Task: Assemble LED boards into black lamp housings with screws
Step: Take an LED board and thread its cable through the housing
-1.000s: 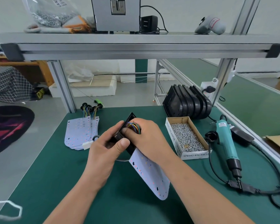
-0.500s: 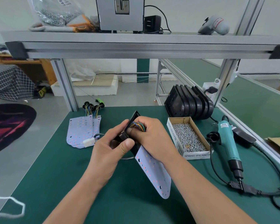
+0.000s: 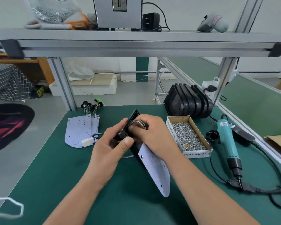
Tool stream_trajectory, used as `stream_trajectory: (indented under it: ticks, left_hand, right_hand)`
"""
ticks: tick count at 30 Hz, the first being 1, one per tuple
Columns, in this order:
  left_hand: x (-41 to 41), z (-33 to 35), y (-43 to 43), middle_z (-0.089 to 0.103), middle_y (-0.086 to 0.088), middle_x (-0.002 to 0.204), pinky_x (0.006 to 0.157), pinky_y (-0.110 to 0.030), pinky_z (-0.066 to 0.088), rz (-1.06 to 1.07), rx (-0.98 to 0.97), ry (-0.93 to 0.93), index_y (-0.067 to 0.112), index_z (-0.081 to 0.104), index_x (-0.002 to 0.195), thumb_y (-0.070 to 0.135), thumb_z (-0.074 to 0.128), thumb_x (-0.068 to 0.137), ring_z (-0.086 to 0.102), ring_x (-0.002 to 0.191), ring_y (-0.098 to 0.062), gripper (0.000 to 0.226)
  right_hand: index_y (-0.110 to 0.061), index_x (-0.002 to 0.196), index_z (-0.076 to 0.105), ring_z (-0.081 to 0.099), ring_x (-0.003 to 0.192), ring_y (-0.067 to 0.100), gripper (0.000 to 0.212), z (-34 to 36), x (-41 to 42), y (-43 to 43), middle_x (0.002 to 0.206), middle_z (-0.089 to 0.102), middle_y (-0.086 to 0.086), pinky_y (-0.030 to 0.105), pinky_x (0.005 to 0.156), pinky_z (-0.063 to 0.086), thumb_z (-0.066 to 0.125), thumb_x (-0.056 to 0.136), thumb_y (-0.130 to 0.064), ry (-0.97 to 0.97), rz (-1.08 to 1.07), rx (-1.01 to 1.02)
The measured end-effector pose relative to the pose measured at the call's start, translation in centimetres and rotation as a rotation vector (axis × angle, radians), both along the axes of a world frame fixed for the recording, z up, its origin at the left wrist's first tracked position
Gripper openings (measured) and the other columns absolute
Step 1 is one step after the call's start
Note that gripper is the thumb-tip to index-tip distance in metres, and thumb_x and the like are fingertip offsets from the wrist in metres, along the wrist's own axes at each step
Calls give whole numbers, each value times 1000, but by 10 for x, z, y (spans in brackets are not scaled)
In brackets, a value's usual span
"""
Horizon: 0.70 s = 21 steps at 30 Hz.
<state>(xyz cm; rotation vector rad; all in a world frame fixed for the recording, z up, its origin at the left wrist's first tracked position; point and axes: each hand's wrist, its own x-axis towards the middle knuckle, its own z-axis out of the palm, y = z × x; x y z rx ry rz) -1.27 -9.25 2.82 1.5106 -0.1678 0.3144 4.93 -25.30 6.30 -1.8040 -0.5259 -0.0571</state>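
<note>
Left hand (image 3: 110,146): grip curled round the black housing (image 3: 134,115), held tilted above the surface (image 3: 55,176);
Right hand (image 3: 152,137): grip pinching the coloured wires (image 3: 139,123) at the housing;
LED board (image 3: 156,172): hanging below the housing, near the surface

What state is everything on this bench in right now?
Black housing: tilted, gripped by left hand.
LED board: hanging outside housing, not seated.
Coloured wires: pinched by right hand.
Screw box: open, holding screws.
Electric screwdriver: lying on mat, unheld.
Spare housings: stacked on edge.
Spare LED boards: piled flat.
</note>
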Motion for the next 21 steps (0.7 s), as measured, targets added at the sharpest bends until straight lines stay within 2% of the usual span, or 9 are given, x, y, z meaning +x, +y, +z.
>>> stream_trajectory:
  ticks: [2, 4, 7, 9, 11, 14, 17, 19, 21]
  left_hand:
    - [0, 0, 0, 69, -3, 134, 102, -27, 52, 2, 4, -4, 51, 67, 135, 54, 81, 76, 66, 124, -17, 61]
    - [0, 0, 0, 68, -3, 134, 104, -29, 52, 18, 2, -17, 45, 68, 138, 46, 84, 80, 65, 124, -18, 60]
    - [2, -1, 0, 66, 0, 135, 103, -24, 52, 27, 17, -35, 35, 64, 140, 34, 80, 83, 64, 125, -13, 59]
    - [2, 0, 1, 66, 5, 134, 102, -20, 49, 11, 8, -32, 37, 64, 141, 38, 81, 85, 64, 125, -9, 58]
    - [1, 0, 3, 65, 7, 139, 105, -20, 48, -36, -4, -33, 39, 66, 142, 45, 75, 88, 60, 132, -10, 55]
    - [2, -3, 6, 64, -6, 146, 114, -35, 47, -90, -142, -16, 30, 68, 141, 34, 60, 99, 57, 141, -23, 43]
    - [5, -4, 3, 74, -10, 130, 104, -31, 56, -16, -228, 29, 20, 76, 127, 17, 53, 100, 68, 126, -28, 36]
    - [7, -4, 1, 77, -9, 123, 102, -31, 58, 36, -187, 47, 18, 77, 124, 10, 56, 103, 72, 119, -28, 30]
    - [8, -5, 0, 79, -7, 118, 101, -31, 59, 88, -150, 52, 18, 77, 122, 4, 57, 107, 74, 115, -26, 29]
  right_hand:
    - [-15, 79, 65, 51, 58, 9, 16, -1, 0, 2, 61, 59, -7, 32, 60, 44, 74, 88, -25, 16, -9, 24]
    - [-11, 78, 64, 46, 60, 10, 21, -2, -1, 4, 62, 54, -5, 33, 60, 40, 74, 89, -25, 33, 5, 30]
    - [-9, 82, 70, 47, 67, 11, 23, -2, -2, 4, 69, 58, 11, 34, 64, 40, 69, 92, -30, 58, 88, -5]
    - [-9, 89, 74, 51, 74, 12, 26, -2, -2, 2, 85, 66, 24, 36, 70, 43, 64, 90, -33, 80, 123, -36]
    - [-10, 94, 75, 54, 77, 12, 25, -3, -2, -1, 93, 67, 27, 38, 73, 45, 63, 88, -31, 97, 149, -27]
    - [-19, 99, 79, 58, 81, 11, 25, -4, -2, -4, 96, 70, 23, 41, 77, 51, 61, 87, -31, 121, 156, 13]
    - [-26, 100, 80, 62, 82, 8, 23, -5, -3, -5, 92, 74, 12, 39, 80, 54, 63, 87, -32, 106, 109, 28]
    - [-28, 100, 78, 68, 85, 9, 17, -5, -3, -5, 92, 77, -1, 41, 85, 58, 66, 88, -26, 73, 78, 37]
    - [-26, 104, 74, 70, 86, 15, 17, -6, -3, -4, 97, 78, -1, 42, 83, 59, 69, 88, -23, 73, 70, 71]
